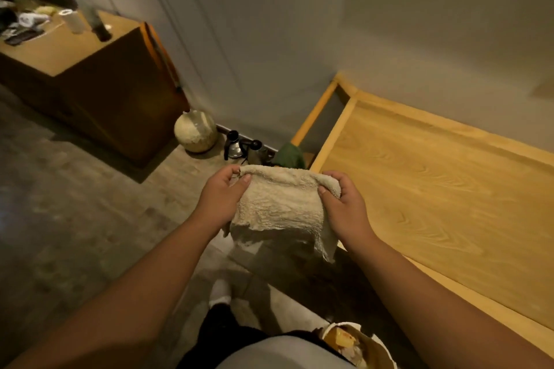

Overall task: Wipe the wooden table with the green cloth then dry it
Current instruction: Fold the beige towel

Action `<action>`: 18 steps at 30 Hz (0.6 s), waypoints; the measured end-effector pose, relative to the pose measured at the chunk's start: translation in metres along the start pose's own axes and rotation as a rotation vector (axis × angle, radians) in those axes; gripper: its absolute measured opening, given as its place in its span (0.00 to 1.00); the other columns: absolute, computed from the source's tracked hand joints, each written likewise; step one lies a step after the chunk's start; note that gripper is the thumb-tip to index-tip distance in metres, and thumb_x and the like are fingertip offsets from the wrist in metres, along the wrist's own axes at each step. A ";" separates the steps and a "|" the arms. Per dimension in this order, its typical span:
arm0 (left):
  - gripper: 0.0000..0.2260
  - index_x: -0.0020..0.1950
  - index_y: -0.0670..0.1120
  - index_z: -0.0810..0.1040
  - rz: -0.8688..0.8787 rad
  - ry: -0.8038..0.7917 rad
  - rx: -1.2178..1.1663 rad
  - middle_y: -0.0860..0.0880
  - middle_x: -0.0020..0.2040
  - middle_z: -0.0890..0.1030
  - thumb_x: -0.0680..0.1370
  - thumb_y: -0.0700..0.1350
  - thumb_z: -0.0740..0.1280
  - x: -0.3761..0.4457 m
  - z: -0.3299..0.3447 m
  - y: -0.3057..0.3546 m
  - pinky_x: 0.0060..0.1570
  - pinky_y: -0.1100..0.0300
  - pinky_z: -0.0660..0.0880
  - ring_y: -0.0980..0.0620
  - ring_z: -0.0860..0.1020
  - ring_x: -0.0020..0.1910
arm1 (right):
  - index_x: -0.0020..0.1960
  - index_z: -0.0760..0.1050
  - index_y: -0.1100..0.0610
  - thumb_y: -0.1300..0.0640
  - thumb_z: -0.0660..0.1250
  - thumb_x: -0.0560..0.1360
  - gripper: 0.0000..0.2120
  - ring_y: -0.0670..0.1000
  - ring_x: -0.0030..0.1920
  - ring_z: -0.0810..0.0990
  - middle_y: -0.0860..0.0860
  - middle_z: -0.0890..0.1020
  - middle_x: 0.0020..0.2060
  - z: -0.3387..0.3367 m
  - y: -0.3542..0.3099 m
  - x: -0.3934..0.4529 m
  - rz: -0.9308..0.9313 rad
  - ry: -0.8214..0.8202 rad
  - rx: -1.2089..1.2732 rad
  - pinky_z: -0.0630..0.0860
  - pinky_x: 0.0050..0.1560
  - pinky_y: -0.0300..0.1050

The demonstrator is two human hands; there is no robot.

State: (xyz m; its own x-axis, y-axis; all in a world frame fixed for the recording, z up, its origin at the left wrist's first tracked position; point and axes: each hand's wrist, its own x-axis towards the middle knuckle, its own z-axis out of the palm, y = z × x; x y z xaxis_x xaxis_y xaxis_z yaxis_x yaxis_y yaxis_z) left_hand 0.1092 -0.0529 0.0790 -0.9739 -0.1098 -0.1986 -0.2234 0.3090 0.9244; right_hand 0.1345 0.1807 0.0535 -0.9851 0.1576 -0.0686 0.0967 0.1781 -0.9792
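Both my hands hold a cream towel (281,207) in the air, just left of the wooden table (443,189). My left hand (221,198) pinches the towel's upper left edge. My right hand (344,207) grips its upper right edge, and the rest of the towel hangs down between them. The green cloth (289,154) lies bunched on the floor or a low ledge just past the table's far left corner, partly hidden behind the towel. The light wooden tabletop stretches along the right side of the view against the wall.
A brown wooden cabinet (99,93) with clutter, a paper roll (72,21) and a dark bottle (99,27) on top stands at the left. A round pale vase (195,132) and dark kettles (239,147) sit on the floor by the wall. A bag (353,341) is near my legs.
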 end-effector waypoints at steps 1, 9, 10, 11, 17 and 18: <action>0.04 0.53 0.52 0.81 0.009 -0.028 0.015 0.49 0.48 0.85 0.81 0.46 0.67 0.017 0.005 0.003 0.50 0.50 0.79 0.50 0.83 0.48 | 0.51 0.74 0.35 0.58 0.67 0.79 0.16 0.42 0.50 0.79 0.40 0.81 0.49 0.000 0.001 0.011 0.017 0.033 -0.005 0.73 0.46 0.37; 0.03 0.52 0.52 0.80 0.122 -0.247 0.051 0.50 0.48 0.85 0.82 0.47 0.66 0.180 0.040 0.028 0.48 0.51 0.80 0.52 0.83 0.47 | 0.55 0.75 0.42 0.59 0.67 0.79 0.12 0.34 0.46 0.77 0.40 0.80 0.49 0.002 -0.003 0.129 0.054 0.273 -0.032 0.72 0.43 0.30; 0.04 0.50 0.55 0.80 0.119 -0.277 0.043 0.53 0.46 0.85 0.82 0.46 0.66 0.201 0.045 0.032 0.45 0.54 0.80 0.56 0.83 0.44 | 0.56 0.75 0.45 0.60 0.67 0.79 0.11 0.35 0.46 0.77 0.40 0.80 0.49 0.004 -0.004 0.146 0.065 0.305 -0.033 0.72 0.44 0.31; 0.05 0.48 0.56 0.80 0.109 -0.308 0.037 0.54 0.45 0.85 0.82 0.46 0.66 0.222 0.050 0.037 0.44 0.55 0.79 0.58 0.83 0.42 | 0.56 0.76 0.46 0.60 0.67 0.79 0.11 0.37 0.46 0.77 0.41 0.80 0.48 0.006 -0.004 0.162 0.082 0.331 -0.033 0.73 0.45 0.33; 0.05 0.49 0.54 0.79 0.051 -0.465 0.091 0.48 0.48 0.84 0.82 0.46 0.65 0.334 0.079 0.053 0.50 0.44 0.80 0.44 0.83 0.48 | 0.57 0.75 0.46 0.57 0.66 0.79 0.09 0.43 0.50 0.78 0.43 0.80 0.49 0.014 0.006 0.254 0.208 0.411 -0.085 0.72 0.42 0.38; 0.04 0.50 0.53 0.79 0.043 -0.486 0.109 0.46 0.49 0.84 0.83 0.46 0.65 0.350 0.086 0.051 0.50 0.44 0.80 0.42 0.83 0.49 | 0.57 0.75 0.46 0.57 0.66 0.79 0.09 0.43 0.50 0.78 0.43 0.80 0.49 0.014 0.011 0.268 0.228 0.413 -0.105 0.71 0.42 0.37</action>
State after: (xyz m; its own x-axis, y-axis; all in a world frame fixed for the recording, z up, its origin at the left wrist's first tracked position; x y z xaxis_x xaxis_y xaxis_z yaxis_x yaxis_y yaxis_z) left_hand -0.2460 0.0054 0.0287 -0.8828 0.3500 -0.3132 -0.1598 0.4033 0.9010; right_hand -0.1304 0.2113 0.0215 -0.8002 0.5731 -0.1766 0.3383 0.1883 -0.9220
